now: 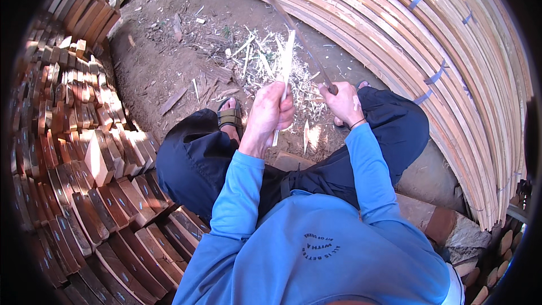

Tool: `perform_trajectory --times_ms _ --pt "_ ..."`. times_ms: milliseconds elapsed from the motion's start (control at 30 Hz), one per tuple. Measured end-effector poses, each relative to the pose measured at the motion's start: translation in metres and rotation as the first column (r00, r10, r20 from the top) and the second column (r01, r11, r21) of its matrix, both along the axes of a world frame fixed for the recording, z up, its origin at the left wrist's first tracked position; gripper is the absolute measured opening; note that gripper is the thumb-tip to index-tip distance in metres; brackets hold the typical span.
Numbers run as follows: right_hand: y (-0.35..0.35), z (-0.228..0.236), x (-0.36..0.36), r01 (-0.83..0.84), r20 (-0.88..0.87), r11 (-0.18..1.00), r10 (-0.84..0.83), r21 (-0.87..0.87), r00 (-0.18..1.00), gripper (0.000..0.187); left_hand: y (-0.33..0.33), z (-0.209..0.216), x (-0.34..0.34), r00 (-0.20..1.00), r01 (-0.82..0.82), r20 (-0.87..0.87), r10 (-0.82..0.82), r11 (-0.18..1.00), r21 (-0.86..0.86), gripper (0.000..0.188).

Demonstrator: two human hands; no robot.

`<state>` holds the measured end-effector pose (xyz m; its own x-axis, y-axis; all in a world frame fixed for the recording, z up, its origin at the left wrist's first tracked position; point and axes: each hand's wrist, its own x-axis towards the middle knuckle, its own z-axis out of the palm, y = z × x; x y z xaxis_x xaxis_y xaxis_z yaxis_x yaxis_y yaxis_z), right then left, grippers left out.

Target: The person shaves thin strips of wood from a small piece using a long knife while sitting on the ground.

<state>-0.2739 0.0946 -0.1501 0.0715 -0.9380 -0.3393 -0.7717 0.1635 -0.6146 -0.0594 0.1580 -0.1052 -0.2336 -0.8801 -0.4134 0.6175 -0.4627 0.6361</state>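
My left hand (270, 112) is closed around a narrow strip of pale wood (288, 59), which stands up well past my fingers and pokes out a little below them. In my right hand (345, 105) is the handle of a machete (299, 35). Its long, thin, dark blade slants away to the far left, and its middle passes close to the strip's upper end; I cannot tell whether they touch. Both hands are above the ground between my knees. Beneath and beyond them lies a heap of curly wood shavings (261, 62).
Stacked wooden blocks (84, 192) fill the left side. Long bundled wood strips (451, 73), tied with blue bands, curve along the right. A pointed wood sliver (306, 137) lies near my sandalled foot (228, 117). Bark scraps litter the dirt ground (148, 73).
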Motion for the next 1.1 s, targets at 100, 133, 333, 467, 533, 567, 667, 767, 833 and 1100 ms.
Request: perform_trajectory --times_ms 100,133,333,467,533,567,667,767,833,1100 --pt "-0.015 0.000 -0.001 0.084 0.055 0.995 -0.081 -0.062 0.995 0.047 -0.003 0.009 -0.002 0.990 0.046 -0.134 -0.049 0.999 -0.022 0.032" --pt "-0.014 -0.003 -0.002 0.096 0.073 0.991 -0.089 -0.097 0.993 0.049 -0.004 0.002 0.002 0.975 0.017 -0.223 -0.017 1.000 -0.002 0.033" --pt "0.010 0.010 -0.008 -0.015 0.156 0.999 0.021 -0.035 0.988 0.045 -0.008 0.004 0.003 0.887 -0.047 -0.456 0.072 0.997 0.065 0.042" --pt "0.022 0.024 -0.008 -0.150 0.165 0.980 0.171 -0.134 0.971 0.039 -0.009 0.000 0.010 0.894 -0.025 -0.444 0.061 0.996 0.087 0.043" --pt "0.024 0.032 -0.008 -0.215 0.112 0.964 0.234 -0.156 0.966 0.036 -0.009 -0.002 0.014 0.900 -0.055 -0.427 0.088 0.995 0.088 0.043" --pt "0.025 0.035 -0.010 -0.246 0.074 0.957 0.260 -0.154 0.963 0.035 -0.009 -0.002 0.016 0.902 -0.070 -0.419 0.101 0.994 0.089 0.044" --pt "0.025 0.034 -0.015 -0.309 -0.012 0.938 0.311 -0.159 0.950 0.033 -0.009 -0.002 0.018 0.912 -0.070 -0.396 0.106 0.992 0.104 0.044" --pt "0.026 0.031 -0.015 -0.256 0.010 0.957 0.259 -0.136 0.966 0.032 -0.009 -0.001 0.017 0.942 -0.047 -0.326 0.083 0.992 0.120 0.044" --pt "0.022 0.021 -0.017 -0.207 0.004 0.975 0.208 -0.080 0.978 0.034 -0.010 0.000 0.014 0.965 -0.011 -0.260 0.047 0.990 0.139 0.044" --pt "-0.008 0.018 -0.010 -0.003 -0.025 0.998 0.001 -0.064 1.000 0.045 -0.006 0.008 0.002 0.961 0.126 -0.252 -0.111 0.991 0.044 0.044"
